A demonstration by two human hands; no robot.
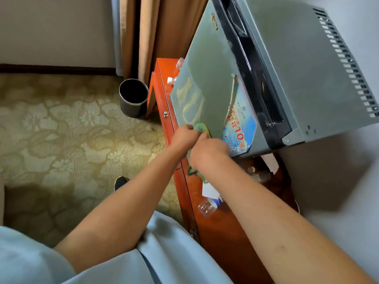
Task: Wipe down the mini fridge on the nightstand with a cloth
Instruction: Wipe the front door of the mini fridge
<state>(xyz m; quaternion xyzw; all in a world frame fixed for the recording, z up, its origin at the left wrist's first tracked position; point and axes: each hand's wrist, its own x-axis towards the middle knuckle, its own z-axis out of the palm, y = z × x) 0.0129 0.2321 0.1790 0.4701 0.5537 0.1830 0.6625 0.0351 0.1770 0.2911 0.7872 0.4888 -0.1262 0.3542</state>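
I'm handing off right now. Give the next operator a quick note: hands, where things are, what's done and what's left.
Left hand and right hand are both at the lower front edge of the mini fridge door, gripping the green cloth.
The fridge sits on the red wooden nightstand; a plastic bottle lies on it near you.
Wiping is under way on the door; how much is done cannot be told.
Probably left: top, vented side, around the sticker.

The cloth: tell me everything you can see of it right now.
The cloth is green with yellowish patches and looks soft and crumpled. Both hands press it on the lower front of the grey mini fridge door, beside a blue sticker. The left hand and right hand cover most of it. A green bit shows below the right wrist.
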